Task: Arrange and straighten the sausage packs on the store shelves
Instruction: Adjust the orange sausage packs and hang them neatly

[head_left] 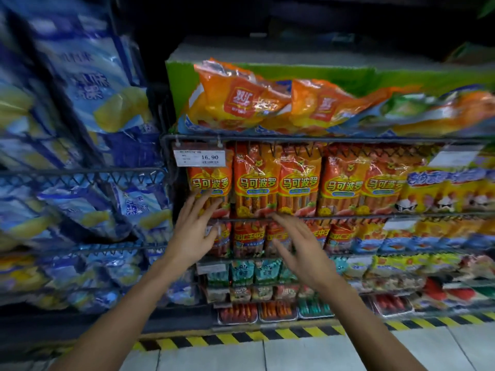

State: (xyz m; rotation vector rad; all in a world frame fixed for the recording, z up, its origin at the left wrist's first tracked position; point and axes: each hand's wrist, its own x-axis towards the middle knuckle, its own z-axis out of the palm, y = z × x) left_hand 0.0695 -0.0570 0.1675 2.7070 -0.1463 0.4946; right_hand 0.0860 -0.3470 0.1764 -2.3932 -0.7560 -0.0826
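Left hand (193, 231) and right hand (297, 249) spread open, empty, before upright glossy orange-red sausage packs (277, 180).

A white price tag (200, 157) clipped to the wire shelf, left of centre, reads 16.90. The upright orange sausage packs (298, 183) beside it say 马可波罗. Orange bags (241, 101) above carry a red 双汇 logo.

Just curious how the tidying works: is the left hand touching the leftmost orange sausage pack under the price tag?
Touching. The head view shows the left hand's straight fingertips overlapping the leftmost orange sausage pack's lower front.
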